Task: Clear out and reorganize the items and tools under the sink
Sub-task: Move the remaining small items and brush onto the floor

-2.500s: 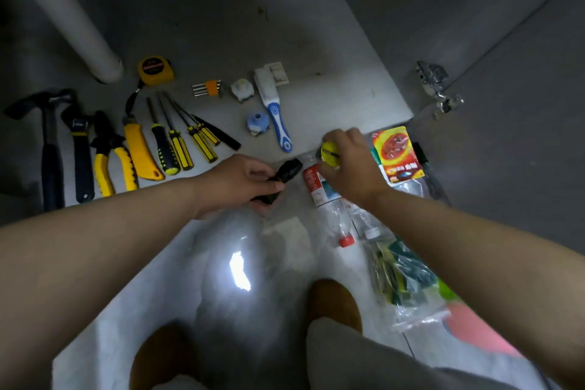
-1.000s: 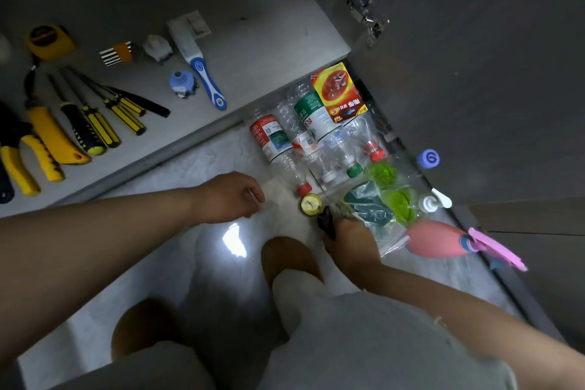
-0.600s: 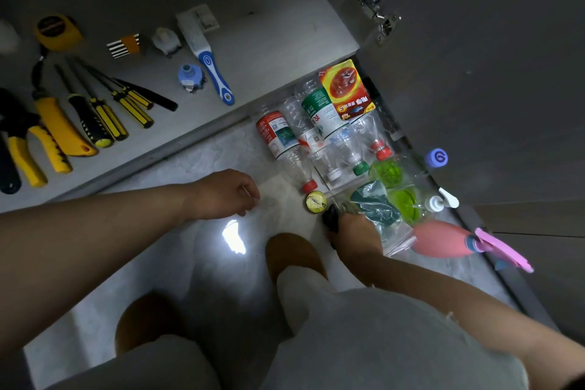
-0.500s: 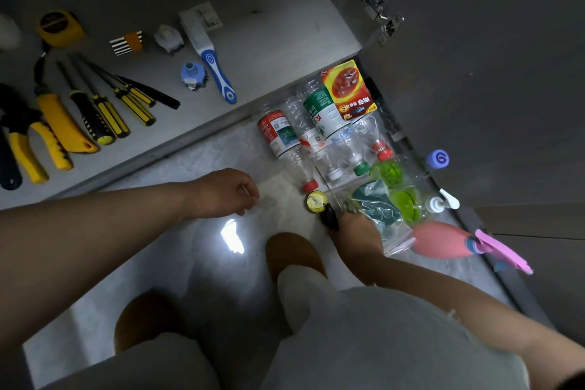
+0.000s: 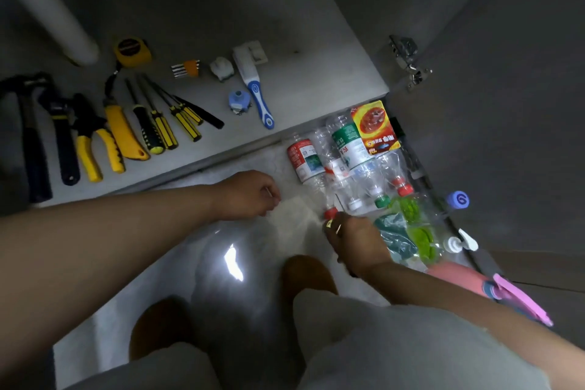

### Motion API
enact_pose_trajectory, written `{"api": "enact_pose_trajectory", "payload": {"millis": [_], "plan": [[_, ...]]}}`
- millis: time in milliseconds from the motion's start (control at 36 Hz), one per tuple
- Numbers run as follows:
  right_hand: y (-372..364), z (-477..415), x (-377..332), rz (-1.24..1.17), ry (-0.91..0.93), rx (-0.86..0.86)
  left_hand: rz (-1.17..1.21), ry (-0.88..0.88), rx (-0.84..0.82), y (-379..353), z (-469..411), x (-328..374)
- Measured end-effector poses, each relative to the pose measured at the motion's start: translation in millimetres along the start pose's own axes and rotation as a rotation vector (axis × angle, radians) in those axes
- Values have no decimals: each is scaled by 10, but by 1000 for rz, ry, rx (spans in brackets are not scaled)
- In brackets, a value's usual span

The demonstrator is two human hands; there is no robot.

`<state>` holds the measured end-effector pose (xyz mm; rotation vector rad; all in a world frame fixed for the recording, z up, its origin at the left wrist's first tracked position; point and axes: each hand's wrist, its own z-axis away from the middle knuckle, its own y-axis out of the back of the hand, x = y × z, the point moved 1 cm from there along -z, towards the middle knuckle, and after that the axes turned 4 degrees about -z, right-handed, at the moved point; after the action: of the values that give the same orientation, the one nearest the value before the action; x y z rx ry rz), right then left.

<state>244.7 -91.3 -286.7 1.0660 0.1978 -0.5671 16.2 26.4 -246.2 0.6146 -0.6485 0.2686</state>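
On the floor, just beside the lying plastic bottles (image 5: 348, 161), the right hand (image 5: 356, 242) grips a small yellow round thing (image 5: 329, 224) with curled fingers. The left hand (image 5: 250, 196) is near, fingers curled; whether they hold anything I cannot tell.

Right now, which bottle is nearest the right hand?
The red-labelled bottle, leftmost in the row: its red cap lies right beside the right hand.

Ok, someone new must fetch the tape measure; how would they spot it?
On the cabinet floor, find the white pipe at the back left. Just right of its foot lies the tape measure, the only squat yellow case among long-handled tools.
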Motion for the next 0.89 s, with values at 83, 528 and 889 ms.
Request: {"api": "enact_pose_trajectory", "payload": {"millis": [83, 528, 889], "plan": [[191, -225, -287, -55, 166, 17, -3, -73, 105, 144, -5, 12], [608, -2065, -1765, 83, 161, 107, -204, -99, 611, 993, -213, -323], [531, -1898, -1523, -56, 88, 169, -290, -141, 529, 1090, -700, -207]]}}
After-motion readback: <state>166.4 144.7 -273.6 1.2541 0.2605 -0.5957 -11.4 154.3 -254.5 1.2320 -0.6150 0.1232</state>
